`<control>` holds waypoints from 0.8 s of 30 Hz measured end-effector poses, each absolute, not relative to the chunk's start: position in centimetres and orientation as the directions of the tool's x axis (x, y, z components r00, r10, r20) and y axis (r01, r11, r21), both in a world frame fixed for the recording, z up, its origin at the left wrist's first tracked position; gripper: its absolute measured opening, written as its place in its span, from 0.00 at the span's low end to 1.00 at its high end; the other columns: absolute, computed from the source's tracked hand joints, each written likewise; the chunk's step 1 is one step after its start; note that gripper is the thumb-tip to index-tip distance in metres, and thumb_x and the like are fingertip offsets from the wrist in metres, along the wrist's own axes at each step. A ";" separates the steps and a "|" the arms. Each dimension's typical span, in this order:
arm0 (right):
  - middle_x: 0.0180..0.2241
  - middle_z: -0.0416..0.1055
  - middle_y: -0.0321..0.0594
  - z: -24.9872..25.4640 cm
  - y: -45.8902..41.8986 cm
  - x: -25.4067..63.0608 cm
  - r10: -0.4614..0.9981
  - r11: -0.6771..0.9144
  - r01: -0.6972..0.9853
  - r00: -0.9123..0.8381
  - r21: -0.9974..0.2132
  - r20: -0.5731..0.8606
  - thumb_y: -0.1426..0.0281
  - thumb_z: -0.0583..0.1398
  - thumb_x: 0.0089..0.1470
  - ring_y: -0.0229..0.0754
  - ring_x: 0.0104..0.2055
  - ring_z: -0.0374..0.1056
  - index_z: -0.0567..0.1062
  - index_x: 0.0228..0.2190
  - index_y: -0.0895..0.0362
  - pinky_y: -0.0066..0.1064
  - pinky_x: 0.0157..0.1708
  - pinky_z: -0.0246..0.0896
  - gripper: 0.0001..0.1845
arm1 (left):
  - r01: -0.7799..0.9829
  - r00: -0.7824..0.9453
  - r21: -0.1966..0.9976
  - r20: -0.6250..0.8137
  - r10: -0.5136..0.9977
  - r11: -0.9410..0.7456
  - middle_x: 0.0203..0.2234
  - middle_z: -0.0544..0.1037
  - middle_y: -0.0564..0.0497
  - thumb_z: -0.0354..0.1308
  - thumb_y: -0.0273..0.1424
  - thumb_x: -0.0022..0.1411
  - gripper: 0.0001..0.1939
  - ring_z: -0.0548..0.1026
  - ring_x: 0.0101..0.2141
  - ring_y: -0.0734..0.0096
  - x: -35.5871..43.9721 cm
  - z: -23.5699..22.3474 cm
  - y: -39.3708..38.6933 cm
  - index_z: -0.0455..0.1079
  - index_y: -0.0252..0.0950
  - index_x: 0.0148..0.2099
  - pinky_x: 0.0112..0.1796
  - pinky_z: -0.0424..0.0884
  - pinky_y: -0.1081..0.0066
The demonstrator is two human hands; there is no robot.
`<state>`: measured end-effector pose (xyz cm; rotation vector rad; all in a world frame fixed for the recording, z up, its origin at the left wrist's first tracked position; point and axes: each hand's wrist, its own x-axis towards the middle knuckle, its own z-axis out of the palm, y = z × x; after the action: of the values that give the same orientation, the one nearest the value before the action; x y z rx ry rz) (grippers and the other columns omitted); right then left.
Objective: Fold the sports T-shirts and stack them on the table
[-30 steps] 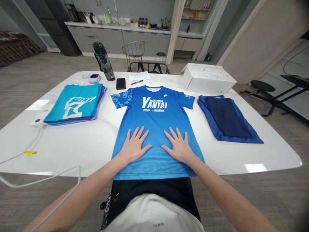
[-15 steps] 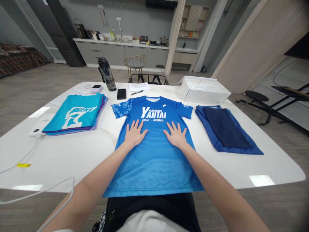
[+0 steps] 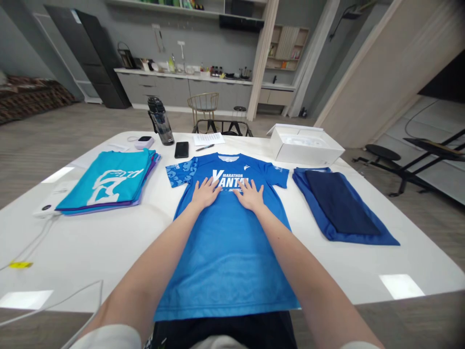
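A blue marathon T-shirt (image 3: 228, 242) lies flat and face up on the white table (image 3: 109, 242), its hem hanging over the near edge. My left hand (image 3: 205, 192) rests flat on the chest print, fingers spread. My right hand (image 3: 250, 195) lies flat beside it, also on the print, fingers spread. Neither hand holds anything. The two hands nearly touch over the white lettering.
A stack of folded teal and purple shirts (image 3: 109, 182) lies at the left. Folded dark blue garments (image 3: 339, 203) lie at the right, behind them an open white box (image 3: 305, 145). A bottle (image 3: 160, 121), phone (image 3: 181, 149), paper and pen stand at the back. White cables trail at the left.
Both hands have slid up the shirt from its lower part to the chest print and moved closer together. The view has tilted upward.
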<state>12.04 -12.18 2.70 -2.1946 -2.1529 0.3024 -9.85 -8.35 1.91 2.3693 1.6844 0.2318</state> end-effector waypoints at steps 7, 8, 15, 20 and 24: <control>0.74 0.37 0.33 2.2 -11.8 12.3 0.996 -0.043 0.988 0.031 -0.146 -0.084 0.40 0.34 0.63 0.58 0.74 0.29 0.47 0.71 0.39 0.69 0.65 0.23 0.41 | 0.930 0.298 0.222 0.015 0.954 -0.294 0.73 0.49 0.54 0.32 0.55 0.71 0.35 0.45 0.71 0.54 -10.3 0.6 -8.0 0.49 0.51 0.74 0.67 0.38 0.42; 0.74 0.37 0.33 2.3 -11.9 12.3 0.996 -0.045 0.989 0.033 -0.144 -0.086 0.40 0.34 0.63 0.58 0.74 0.30 0.46 0.71 0.39 0.69 0.65 0.23 0.41 | 0.931 0.297 0.219 0.010 0.955 -0.292 0.73 0.49 0.53 0.32 0.55 0.71 0.35 0.45 0.71 0.54 -10.2 0.7 -8.1 0.49 0.51 0.74 0.67 0.38 0.42; 0.74 0.35 0.35 2.9 -12.0 11.8 0.993 -0.065 0.990 0.051 -0.128 -0.107 0.39 0.33 0.62 0.60 0.74 0.27 0.43 0.71 0.40 0.68 0.65 0.22 0.42 | 0.935 0.282 0.223 0.002 0.959 -0.276 0.73 0.49 0.53 0.33 0.55 0.70 0.35 0.44 0.72 0.56 -9.8 1.5 -8.2 0.50 0.51 0.74 0.67 0.38 0.44; 0.74 0.34 0.37 2.6 -11.7 13.4 0.975 -0.193 0.966 0.170 -0.169 -0.143 0.41 0.32 0.64 0.62 0.74 0.28 0.45 0.71 0.42 0.66 0.66 0.23 0.41 | 0.965 0.130 0.228 0.011 0.991 -0.129 0.72 0.50 0.48 0.33 0.54 0.71 0.36 0.47 0.71 0.54 -11.0 0.9 -8.1 0.53 0.46 0.73 0.67 0.43 0.47; 0.74 0.37 0.46 2.6 -10.3 15.4 0.951 -0.304 0.944 0.292 -0.131 -0.105 0.42 0.35 0.65 0.66 0.73 0.31 0.48 0.71 0.48 0.68 0.65 0.24 0.42 | 0.983 0.044 0.172 0.113 0.993 -0.063 0.71 0.53 0.41 0.35 0.50 0.72 0.36 0.52 0.70 0.52 -11.9 1.3 -6.9 0.54 0.37 0.73 0.67 0.45 0.49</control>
<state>15.38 -10.35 2.56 -2.4894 -1.8272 0.2519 -11.94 -6.86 1.26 2.2349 2.1164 0.3118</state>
